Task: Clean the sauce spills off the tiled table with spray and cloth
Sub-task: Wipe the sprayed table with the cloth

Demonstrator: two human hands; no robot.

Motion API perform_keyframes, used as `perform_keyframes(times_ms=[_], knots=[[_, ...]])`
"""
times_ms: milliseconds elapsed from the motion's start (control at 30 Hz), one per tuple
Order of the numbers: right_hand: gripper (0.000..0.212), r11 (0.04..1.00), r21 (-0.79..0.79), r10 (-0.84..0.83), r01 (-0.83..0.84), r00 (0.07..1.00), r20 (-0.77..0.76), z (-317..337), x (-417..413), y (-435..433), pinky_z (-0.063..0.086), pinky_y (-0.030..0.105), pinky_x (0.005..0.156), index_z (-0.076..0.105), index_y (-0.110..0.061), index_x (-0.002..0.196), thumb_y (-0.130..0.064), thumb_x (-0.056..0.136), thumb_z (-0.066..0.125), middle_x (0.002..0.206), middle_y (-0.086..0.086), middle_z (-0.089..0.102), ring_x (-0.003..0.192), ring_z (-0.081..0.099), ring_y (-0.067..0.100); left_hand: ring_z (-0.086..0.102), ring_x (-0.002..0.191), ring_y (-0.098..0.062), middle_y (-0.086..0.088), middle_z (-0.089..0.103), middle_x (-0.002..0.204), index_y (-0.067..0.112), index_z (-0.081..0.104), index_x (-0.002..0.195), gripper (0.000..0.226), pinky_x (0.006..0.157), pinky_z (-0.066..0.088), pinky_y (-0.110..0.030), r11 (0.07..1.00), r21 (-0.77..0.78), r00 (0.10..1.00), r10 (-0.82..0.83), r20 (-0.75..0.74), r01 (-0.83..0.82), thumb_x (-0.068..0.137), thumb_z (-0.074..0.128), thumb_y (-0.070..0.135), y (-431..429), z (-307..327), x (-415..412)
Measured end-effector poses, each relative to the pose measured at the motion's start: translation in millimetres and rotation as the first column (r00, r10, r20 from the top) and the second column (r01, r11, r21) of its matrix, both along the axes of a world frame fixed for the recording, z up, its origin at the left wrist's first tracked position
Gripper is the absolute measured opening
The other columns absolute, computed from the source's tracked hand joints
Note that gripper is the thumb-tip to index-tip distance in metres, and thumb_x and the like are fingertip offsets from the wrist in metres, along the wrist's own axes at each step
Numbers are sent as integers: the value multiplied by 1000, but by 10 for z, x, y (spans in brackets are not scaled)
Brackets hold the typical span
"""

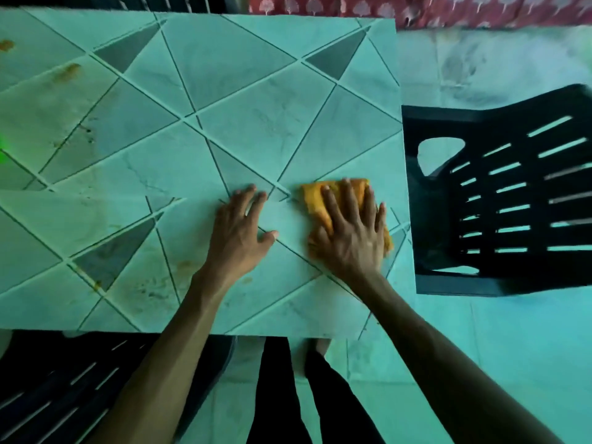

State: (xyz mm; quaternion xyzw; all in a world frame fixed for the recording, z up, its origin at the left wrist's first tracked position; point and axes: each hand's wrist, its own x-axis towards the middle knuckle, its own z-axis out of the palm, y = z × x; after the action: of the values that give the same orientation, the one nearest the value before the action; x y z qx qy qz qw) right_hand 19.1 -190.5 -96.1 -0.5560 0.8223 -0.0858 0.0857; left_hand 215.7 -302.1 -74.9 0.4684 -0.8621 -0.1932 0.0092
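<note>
At the near edge of the desk [224, 75], both hands are laid flat. The right hand [350, 233], at about 4 o'clock on the desk top, is spread with straight fingers over the orange cloth [315, 195] and presses it to the tiles. Nothing is gripped. The left hand [238, 232], just beside it toward 6 o'clock, is open too, palm down on bare tile, apparently as a brace.

The wiping step is judged to be in hand. For a good pass, the cloth should be kept flat under the whole palm and drawn toward the soiled side. The grout lines should be followed, since sauce is likely lodged there. The cloth should be refolded once its face is loaded.

Faint brown smears [184, 267] are seen at 7 o'clock. Heavier sauce spots [67, 72] lie farther off at 10 o'clock, well apart from the cloth, so much of the job is judged undone.

No container is clearly shown. A green blur [2, 152] at the 9 o'clock edge might be the spray bottle, but this cannot be told, nor can its contents.
</note>
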Motion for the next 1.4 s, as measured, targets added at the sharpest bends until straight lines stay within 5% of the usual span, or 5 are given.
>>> perform_keyframes(times_ms=[200,433,867,1167,1400], knots=[[70,998,25,-51,50,998,29,-35,-396,-921,3,62,121,20,-37,159,-56,93,37,169,0,8,154,1,40,38,140,-32,-9,39,154,10,48,142,71,110,35,-51,999,-47,997,-21,-70,18,80,61,40,29,56,-328],[68,987,43,-154,154,988,1,38,12,954,9,61,121,18,-36,159,-58,98,35,169,0,7,155,2,37,-4,152,-31,0,-8,166,22,9,158,91,115,11,-65,990,128,990,-76,117,60,90,67,39,174,60,-607],[72,967,110,-238,230,969,66,51,-731,-403,15,64,118,16,-35,159,-57,94,35,170,3,4,152,1,44,-1,152,-30,3,-1,166,22,16,158,90,116,11,-65,997,78,996,-34,83,28,87,72,29,204,-1,-613],[68,972,103,-217,213,976,26,74,189,1575,25,52,118,16,-32,160,-55,99,35,170,2,5,155,2,38,-4,153,-26,7,-3,166,27,13,158,89,118,5,-63,993,115,997,-17,70,9,89,69,29,236,39,-589],[68,981,150,-123,120,992,10,70,-25,1385,14,59,121,16,-33,160,-56,98,30,170,3,5,154,-1,41,-3,153,-24,6,-3,166,26,13,158,87,119,4,-58,997,80,998,-4,57,-1,90,67,30,274,4,-602]])
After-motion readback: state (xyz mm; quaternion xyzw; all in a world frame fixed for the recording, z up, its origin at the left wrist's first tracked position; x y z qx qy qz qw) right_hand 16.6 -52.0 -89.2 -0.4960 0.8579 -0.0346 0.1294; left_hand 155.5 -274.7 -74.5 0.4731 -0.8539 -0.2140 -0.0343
